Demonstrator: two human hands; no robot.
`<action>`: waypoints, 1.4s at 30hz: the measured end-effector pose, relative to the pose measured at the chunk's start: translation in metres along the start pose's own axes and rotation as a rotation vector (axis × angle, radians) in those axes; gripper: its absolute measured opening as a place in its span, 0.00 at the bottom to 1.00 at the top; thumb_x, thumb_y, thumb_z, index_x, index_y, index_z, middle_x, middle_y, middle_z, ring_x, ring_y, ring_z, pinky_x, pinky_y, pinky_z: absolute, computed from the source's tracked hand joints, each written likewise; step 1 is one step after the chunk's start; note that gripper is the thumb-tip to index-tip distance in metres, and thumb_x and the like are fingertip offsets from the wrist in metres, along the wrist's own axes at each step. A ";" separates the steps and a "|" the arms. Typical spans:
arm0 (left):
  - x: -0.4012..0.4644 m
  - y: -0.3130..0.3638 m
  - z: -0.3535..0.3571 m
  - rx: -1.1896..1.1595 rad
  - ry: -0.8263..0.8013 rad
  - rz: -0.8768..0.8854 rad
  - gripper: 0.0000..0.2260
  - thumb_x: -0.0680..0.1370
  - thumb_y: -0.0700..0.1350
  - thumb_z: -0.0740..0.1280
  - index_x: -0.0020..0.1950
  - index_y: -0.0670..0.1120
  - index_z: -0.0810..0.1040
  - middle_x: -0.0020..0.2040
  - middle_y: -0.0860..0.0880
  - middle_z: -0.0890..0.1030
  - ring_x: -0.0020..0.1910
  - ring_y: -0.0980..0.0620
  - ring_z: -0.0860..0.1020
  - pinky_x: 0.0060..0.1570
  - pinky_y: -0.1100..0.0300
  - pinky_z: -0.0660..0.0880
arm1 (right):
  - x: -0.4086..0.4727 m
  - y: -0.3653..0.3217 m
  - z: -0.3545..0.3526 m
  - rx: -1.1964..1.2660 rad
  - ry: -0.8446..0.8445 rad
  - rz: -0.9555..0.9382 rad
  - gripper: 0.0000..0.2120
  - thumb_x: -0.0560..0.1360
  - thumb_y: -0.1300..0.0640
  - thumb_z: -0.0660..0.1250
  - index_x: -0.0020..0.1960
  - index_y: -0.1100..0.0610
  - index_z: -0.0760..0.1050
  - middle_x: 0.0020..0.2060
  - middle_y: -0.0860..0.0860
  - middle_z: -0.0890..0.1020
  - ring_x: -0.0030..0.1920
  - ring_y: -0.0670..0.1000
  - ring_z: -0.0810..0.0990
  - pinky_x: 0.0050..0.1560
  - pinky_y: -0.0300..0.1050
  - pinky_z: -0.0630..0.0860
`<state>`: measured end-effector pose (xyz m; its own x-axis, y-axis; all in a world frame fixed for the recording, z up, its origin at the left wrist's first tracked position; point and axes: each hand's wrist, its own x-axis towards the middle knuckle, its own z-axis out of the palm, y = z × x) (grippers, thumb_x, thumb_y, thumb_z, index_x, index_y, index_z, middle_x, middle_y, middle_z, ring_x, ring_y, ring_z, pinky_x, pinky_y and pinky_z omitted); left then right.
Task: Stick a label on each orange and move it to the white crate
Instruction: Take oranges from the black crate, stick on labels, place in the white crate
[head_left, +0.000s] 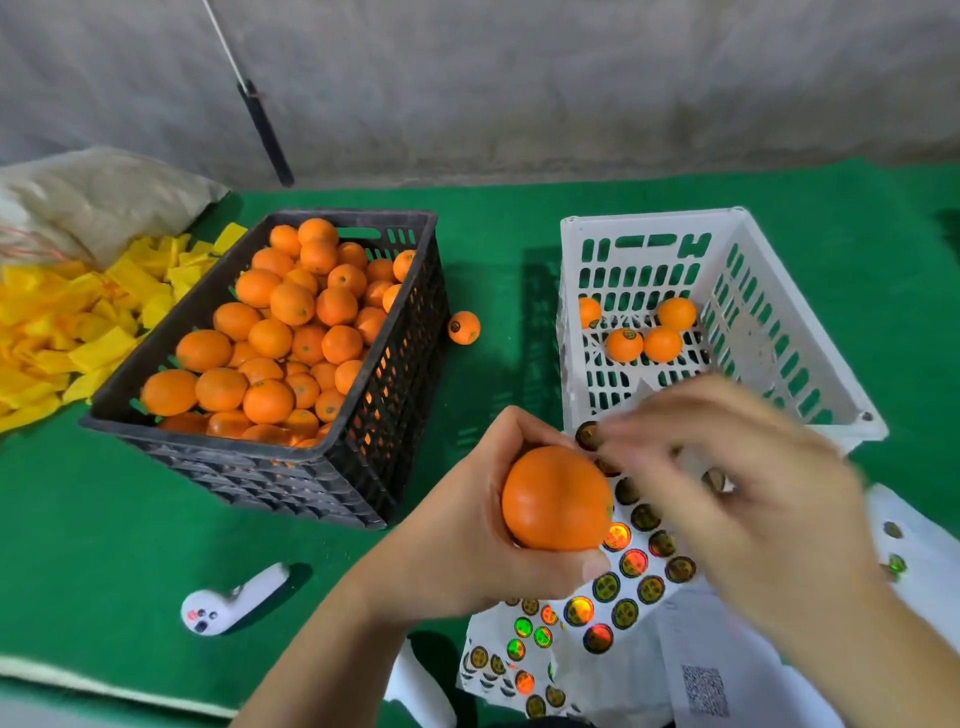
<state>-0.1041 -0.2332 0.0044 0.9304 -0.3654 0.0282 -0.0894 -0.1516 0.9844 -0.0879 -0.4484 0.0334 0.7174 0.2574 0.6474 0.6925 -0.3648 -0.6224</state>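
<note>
While the fruit waits in one palm, the scene reads as follows.

Counter (130, 519): green-covered, carrying both crates, the label sheets and a small white controller (228, 603).

Black crate (311, 457): left of centre, heaped with unlabelled oranges; one loose labelled orange (464, 327) lies on the counter just beside it.

White crate (779, 322): to the right, holding four oranges, at least one with a label showing.

Label sheets (618, 577): white backing with round shiny labels, lying under both hands.

Right hand (753, 488): blurred with motion over the sheet; whether its fingers pinch a label cannot be told.

Left hand (467, 525): fingers and thumb clamped round the held orange (557, 498), just above the sheets.

Held orange: smooth, glossy, evenly coloured, no label visible on the side shown.

Advice for this step: probably best to keep the orange steady, bare skin upward, then press the label flat from centre outward so its edges do not lift.
</note>
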 end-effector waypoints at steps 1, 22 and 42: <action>0.002 -0.001 0.001 -0.007 -0.008 0.003 0.30 0.70 0.43 0.83 0.65 0.50 0.71 0.57 0.53 0.80 0.50 0.50 0.82 0.45 0.50 0.81 | -0.003 -0.001 0.008 0.010 -0.093 -0.014 0.05 0.78 0.56 0.73 0.53 0.52 0.86 0.48 0.46 0.82 0.49 0.43 0.81 0.51 0.35 0.74; 0.020 -0.005 0.013 -0.918 0.291 -0.168 0.16 0.77 0.44 0.69 0.64 0.41 0.79 0.61 0.35 0.82 0.54 0.38 0.82 0.52 0.47 0.82 | 0.007 0.034 -0.009 0.310 -0.015 0.229 0.29 0.71 0.41 0.79 0.70 0.40 0.74 0.66 0.47 0.77 0.62 0.50 0.81 0.60 0.46 0.82; 0.046 -0.054 -0.143 0.785 0.486 -0.105 0.14 0.84 0.38 0.60 0.66 0.49 0.79 0.62 0.48 0.82 0.58 0.56 0.80 0.58 0.56 0.78 | -0.020 0.074 0.027 0.750 -0.053 0.842 0.22 0.71 0.54 0.74 0.65 0.52 0.82 0.58 0.57 0.87 0.55 0.60 0.87 0.52 0.52 0.85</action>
<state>-0.0052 -0.1106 -0.0225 0.9782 0.0837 0.1900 -0.0461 -0.8049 0.5916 -0.0484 -0.4562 -0.0376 0.9673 0.2278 -0.1116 -0.1554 0.1847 -0.9704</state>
